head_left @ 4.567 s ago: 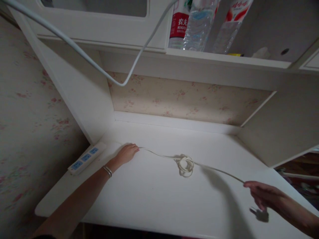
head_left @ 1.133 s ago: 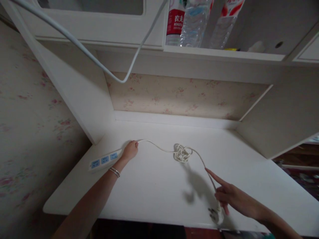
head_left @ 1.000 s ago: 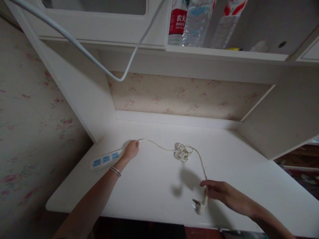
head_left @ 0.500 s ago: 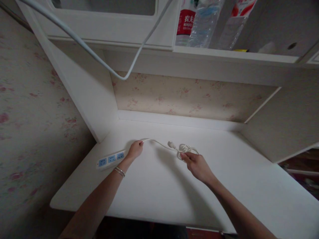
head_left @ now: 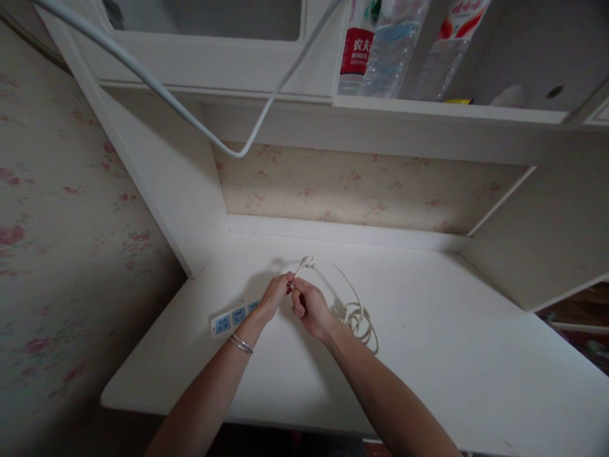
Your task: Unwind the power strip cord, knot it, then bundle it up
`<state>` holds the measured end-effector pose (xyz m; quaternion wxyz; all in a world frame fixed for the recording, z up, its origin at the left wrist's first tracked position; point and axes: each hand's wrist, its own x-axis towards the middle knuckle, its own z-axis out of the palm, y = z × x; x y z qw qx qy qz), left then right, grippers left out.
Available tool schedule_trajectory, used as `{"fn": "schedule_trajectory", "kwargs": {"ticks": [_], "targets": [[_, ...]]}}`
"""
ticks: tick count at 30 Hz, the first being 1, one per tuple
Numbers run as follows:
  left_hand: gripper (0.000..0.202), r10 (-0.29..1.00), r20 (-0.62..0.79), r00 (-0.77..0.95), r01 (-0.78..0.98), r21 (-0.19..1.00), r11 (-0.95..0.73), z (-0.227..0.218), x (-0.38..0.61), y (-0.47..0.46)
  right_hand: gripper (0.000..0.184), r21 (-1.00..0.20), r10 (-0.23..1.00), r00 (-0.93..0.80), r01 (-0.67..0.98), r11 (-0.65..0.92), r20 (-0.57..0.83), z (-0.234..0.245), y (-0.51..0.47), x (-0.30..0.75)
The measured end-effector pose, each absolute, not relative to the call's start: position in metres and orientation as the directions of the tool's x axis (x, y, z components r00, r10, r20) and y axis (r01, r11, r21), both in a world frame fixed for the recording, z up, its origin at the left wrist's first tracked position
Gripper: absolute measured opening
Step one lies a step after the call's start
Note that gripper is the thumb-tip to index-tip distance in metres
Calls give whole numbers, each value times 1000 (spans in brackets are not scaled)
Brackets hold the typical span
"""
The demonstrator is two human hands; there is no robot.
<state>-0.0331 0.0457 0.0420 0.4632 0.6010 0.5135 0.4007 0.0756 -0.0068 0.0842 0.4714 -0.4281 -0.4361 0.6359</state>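
My left hand [head_left: 277, 293] and my right hand [head_left: 309, 306] are close together above the white desktop, both with fingers pinched on a thin white power cord [head_left: 343, 274]. The cord's plug [head_left: 307, 261] sticks up just beyond my fingertips. A loose coil of the same cord [head_left: 364, 327] lies on the desk to the right of my right hand. Under and left of my left wrist is a white power strip [head_left: 238, 316] with blue sockets, its right end partly hidden by that hand. The exact grip point between the fingers is hard to make out.
A thick white cable [head_left: 238, 152] hangs in a loop in front of the upper cabinet. Plastic bottles [head_left: 392, 54] stand on the open shelf [head_left: 451, 109] above the desk. Side panels [head_left: 157, 171] border the desktop [head_left: 428, 355], and a flowered wall [head_left: 61, 254] is at left.
My right hand has moved left from the coil to meet my left hand, bringing the plug along. The power strip has shifted right and the coil has spread toward me.
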Motion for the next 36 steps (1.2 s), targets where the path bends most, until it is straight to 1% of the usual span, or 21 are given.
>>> {"fn": "schedule_trajectory", "kwargs": {"ticks": [2,4,7,10,14,17,22,27,29,32,34,36], "targets": [[63,988,-8,153,210,977,-25,43,-34,44,34,-983,983,-159,-144,-117,-93,85,-1,76],[69,986,-11,164,193,981,-21,44,-35,42,35,-998,990,-131,-34,-61,-57,83,6,81],[63,983,3,185,188,981,-38,43,-33,39,31,-988,994,-106,154,28,12,78,14,92],[56,976,24,215,193,979,-67,40,-28,35,23,-941,991,-106,321,109,79,73,20,101],[47,971,66,232,228,966,-120,37,-24,34,17,-871,985,-126,463,164,118,67,26,107],[36,978,85,191,291,947,-139,34,-25,37,18,-837,989,-92,526,150,120,59,29,112],[30,995,61,80,409,908,-88,26,-25,42,22,-798,991,-34,589,125,130,43,29,125],[30,998,38,48,502,863,-58,25,-25,42,36,-742,973,-81,635,216,214,46,19,134],[31,997,30,75,535,842,-66,29,-25,40,36,-710,965,-130,656,257,229,53,18,138],[45,993,28,110,569,818,-86,35,-22,36,37,-677,960,-220,682,278,172,65,22,143],[55,992,30,120,590,802,-96,40,-19,32,38,-670,955,-283,694,264,82,72,26,146],[60,990,30,137,611,784,-108,45,-17,28,31,-673,936,-352,697,247,-21,79,30,147]]}}
